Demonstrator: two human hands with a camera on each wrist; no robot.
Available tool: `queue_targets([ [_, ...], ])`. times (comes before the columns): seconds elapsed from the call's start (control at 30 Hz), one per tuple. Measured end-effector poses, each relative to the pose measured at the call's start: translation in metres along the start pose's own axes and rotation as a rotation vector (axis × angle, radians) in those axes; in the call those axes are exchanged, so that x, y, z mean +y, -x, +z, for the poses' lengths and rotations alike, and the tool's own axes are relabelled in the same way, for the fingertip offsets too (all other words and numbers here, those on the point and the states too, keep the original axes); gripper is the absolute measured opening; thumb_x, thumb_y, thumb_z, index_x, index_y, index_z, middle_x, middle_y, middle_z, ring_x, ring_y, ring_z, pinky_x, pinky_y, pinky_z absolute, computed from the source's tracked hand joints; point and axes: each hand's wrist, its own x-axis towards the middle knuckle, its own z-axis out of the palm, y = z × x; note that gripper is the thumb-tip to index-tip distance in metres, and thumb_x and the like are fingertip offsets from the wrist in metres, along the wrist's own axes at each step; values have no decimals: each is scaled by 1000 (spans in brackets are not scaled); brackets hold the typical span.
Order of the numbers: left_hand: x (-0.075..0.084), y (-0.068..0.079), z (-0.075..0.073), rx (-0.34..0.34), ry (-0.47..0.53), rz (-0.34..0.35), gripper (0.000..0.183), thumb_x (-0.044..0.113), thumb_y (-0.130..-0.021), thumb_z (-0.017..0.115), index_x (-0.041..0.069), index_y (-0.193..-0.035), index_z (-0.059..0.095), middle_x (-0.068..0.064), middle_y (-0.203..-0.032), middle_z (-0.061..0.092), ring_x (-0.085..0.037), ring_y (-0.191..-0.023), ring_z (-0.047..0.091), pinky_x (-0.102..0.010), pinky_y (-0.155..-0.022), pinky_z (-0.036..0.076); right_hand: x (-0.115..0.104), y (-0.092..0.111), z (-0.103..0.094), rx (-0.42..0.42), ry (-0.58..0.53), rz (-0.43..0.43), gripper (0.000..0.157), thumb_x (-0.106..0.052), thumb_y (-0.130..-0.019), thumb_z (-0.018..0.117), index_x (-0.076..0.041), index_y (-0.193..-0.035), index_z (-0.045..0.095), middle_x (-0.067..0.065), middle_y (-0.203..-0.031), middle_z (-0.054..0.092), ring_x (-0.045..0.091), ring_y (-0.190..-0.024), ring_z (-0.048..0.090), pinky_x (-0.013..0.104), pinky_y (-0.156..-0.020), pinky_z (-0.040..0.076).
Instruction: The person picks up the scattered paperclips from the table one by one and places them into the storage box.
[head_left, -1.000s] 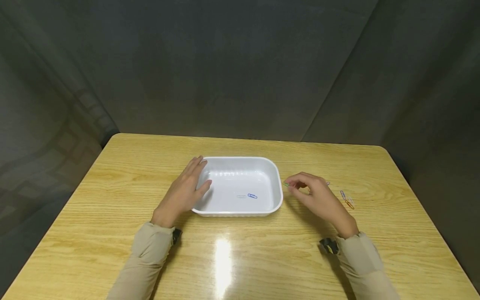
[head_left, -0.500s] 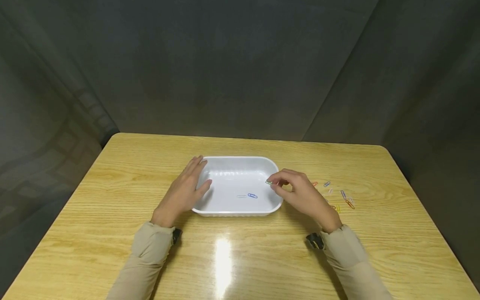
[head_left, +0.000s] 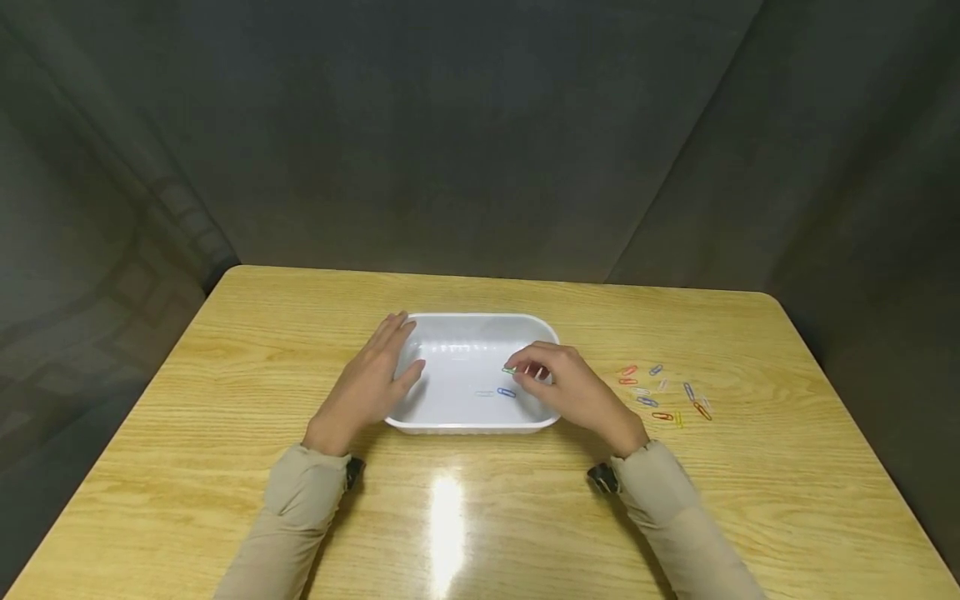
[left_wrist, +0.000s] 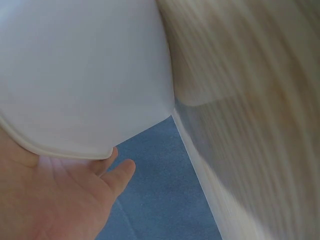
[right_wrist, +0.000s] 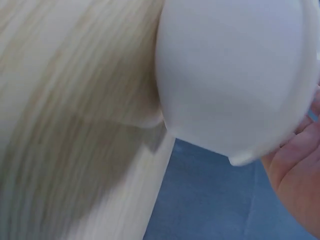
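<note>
A white rectangular tray point(head_left: 465, 428) stands on the table. Over its right part my right hand point(head_left: 573, 390) pinches a green paper clip point(head_left: 509, 371) between thumb and fingertips. On the tray floor lie a blue paper clip point(head_left: 506, 392) and, just left of it, a pale one point(head_left: 484, 393). My left hand point(head_left: 363, 379) rests on the tray's left rim with its fingers extended and the thumb over the inside. From the left wrist view, the palm point(left_wrist: 55, 200) lies along the rim. In the right wrist view, the tray's side hides most of the right hand point(right_wrist: 300, 175).
Right of the tray, several loose paper clips are scattered on the wooden table point(head_left: 750, 483), among them a yellow clip point(head_left: 679, 419), a red clip point(head_left: 662, 416) and an orange clip point(head_left: 702, 411). A dark curtain point(head_left: 450, 150) hangs behind the table.
My right hand has moved left with the green paper clip, from beside the tray's right rim to over its inside. The loose clips it covered now show. The left hand has stayed in place.
</note>
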Motion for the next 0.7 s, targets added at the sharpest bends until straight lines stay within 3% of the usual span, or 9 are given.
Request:
queue_targets([
  [0.23, 0, 1, 0, 3, 5, -6, 63, 40, -93, 45, 10, -144, 26, -6, -155, 14, -26, -143, 12, -47, -116, 19, -3, -8, 10, -26, 8, 26, 13, -15, -87, 60, -14, -98, 68, -9, -86, 63, 4, -76, 55, 20, -67, 50],
  [0.7, 0, 1, 0, 4, 7, -4, 63, 40, -93, 45, 10, -145, 25, -6, -155, 14, -25, -143, 12, -47, -116, 19, -7, -21, 26, -12, 84, -5, 13, -13, -85, 60, -17, -95, 68, -8, -83, 65, 4, -74, 57, 26, -67, 52],
])
